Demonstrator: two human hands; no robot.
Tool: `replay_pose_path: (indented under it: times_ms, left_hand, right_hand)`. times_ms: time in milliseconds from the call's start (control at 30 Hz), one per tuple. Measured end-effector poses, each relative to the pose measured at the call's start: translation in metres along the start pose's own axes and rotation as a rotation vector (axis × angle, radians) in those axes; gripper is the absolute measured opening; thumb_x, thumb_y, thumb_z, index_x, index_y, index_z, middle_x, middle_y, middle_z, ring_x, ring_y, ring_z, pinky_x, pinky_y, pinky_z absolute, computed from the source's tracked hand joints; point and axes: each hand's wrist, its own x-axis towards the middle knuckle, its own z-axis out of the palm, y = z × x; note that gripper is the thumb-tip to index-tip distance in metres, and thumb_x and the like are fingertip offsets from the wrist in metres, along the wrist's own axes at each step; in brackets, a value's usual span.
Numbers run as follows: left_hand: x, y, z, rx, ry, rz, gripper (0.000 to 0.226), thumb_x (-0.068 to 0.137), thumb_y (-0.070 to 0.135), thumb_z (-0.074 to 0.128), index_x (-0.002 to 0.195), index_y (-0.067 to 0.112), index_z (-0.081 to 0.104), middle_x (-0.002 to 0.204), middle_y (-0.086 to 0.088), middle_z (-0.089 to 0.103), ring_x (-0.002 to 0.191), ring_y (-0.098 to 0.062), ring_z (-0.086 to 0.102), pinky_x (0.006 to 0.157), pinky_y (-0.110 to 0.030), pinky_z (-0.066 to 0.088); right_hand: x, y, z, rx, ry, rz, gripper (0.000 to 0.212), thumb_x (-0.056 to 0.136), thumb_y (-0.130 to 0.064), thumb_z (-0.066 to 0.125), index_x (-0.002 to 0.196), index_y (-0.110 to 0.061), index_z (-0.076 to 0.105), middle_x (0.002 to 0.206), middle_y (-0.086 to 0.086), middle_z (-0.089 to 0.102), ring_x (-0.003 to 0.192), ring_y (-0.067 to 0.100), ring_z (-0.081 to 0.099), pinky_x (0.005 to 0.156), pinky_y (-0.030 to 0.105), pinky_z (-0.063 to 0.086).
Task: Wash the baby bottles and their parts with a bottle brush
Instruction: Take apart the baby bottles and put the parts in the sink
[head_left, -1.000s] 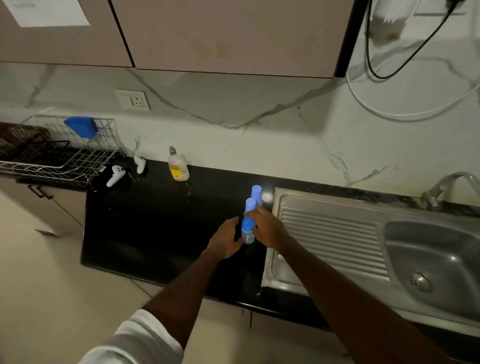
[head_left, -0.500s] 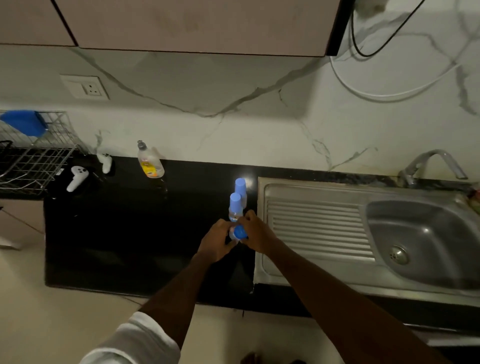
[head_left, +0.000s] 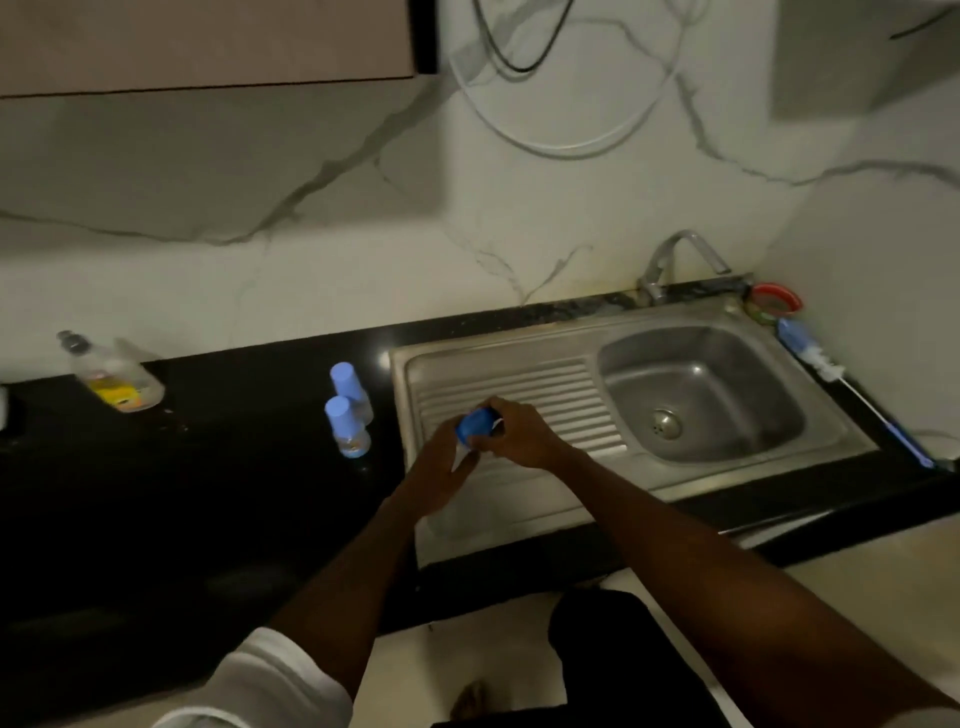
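1. A baby bottle (head_left: 475, 427) sits between both hands, above the sink's drainboard (head_left: 524, 384)
2. The left hand (head_left: 441, 467) grips its body
3. The right hand (head_left: 519, 434) curls round its blue cap end

A home kitchen, dimly lit. A stainless steel sink (head_left: 701, 395) with a ribbed drainboard (head_left: 519, 400) is set into a black stone surface (head_left: 208, 467), its faucet (head_left: 675, 260) at 1 o'clock against a white marble-veined backsplash (head_left: 311, 260). A wall cabinet (head_left: 208, 41) hangs at 11 o'clock. A dish soap bottle (head_left: 111, 376) stands at 9 o'clock, a bottle brush (head_left: 852, 389) lies at 3 o'clock beside the basin.
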Motion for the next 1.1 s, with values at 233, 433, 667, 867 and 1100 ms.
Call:
replay_pose_path:
  times_ms: [233, 433, 667, 867, 1100]
  left_hand:
    - [0.067, 0.037, 0.064, 0.085, 0.036, -0.033, 0.032, 0.098, 0.040, 0.061, 0.118, 0.017, 0.053, 0.093, 0.002, 0.066, 0.079, -0.019, 0.067, 0.066, -0.038, 0.054]
    - [0.126, 0.062, 0.125, 0.271, -0.003, -0.093, 0.047, 0.094, 0.061, 0.053, 0.128, 0.028, 0.048, 0.091, 0.007, 0.065, 0.073, -0.011, 0.064, 0.056, -0.026, 0.041]
    - [0.199, 0.102, 0.217, 0.274, 0.054, -0.193, 0.065, 0.098, 0.065, 0.044, 0.151, 0.028, 0.040, 0.133, -0.007, 0.064, 0.117, -0.031, 0.063, 0.095, -0.041, 0.050]
    - [0.246, 0.141, 0.274, 0.187, 0.066, -0.345, 0.060, 0.090, 0.066, 0.059, 0.136, 0.030, 0.048, 0.118, -0.007, 0.067, 0.107, -0.029, 0.066, 0.091, -0.046, 0.053]
    - [0.267, 0.152, 0.305, -0.031, 0.155, -0.464, 0.040, 0.095, 0.033, 0.069, 0.123, 0.005, 0.059, 0.113, -0.015, 0.070, 0.105, -0.030, 0.067, 0.092, -0.041, 0.052]
  right_hand:
    - [-0.012, 0.064, -0.059, 0.185, 0.074, 0.118, 0.043, 0.092, -0.025, 0.074, 0.126, -0.006, 0.059, 0.113, 0.012, 0.067, 0.091, 0.023, 0.071, 0.072, 0.033, 0.062]
    - [-0.004, 0.138, -0.114, 0.302, -0.007, 0.167, 0.041, 0.092, -0.028, 0.072, 0.126, -0.009, 0.058, 0.112, 0.010, 0.068, 0.096, 0.021, 0.070, 0.083, 0.034, 0.061]
    - [0.018, 0.243, -0.196, 0.340, -0.069, 0.130, 0.027, 0.092, -0.020, 0.074, 0.115, -0.009, 0.066, 0.103, 0.008, 0.071, 0.094, 0.022, 0.070, 0.075, 0.017, 0.056]
    - [0.023, 0.305, -0.257, 0.472, -0.086, 0.207, 0.039, 0.089, -0.010, 0.075, 0.124, 0.001, 0.060, 0.116, 0.021, 0.068, 0.102, 0.034, 0.070, 0.084, 0.048, 0.060]
    - [0.021, 0.364, -0.297, 0.143, 0.026, 0.319, 0.039, 0.082, 0.002, 0.075, 0.118, -0.001, 0.060, 0.112, 0.016, 0.065, 0.101, 0.027, 0.062, 0.087, 0.033, 0.050]
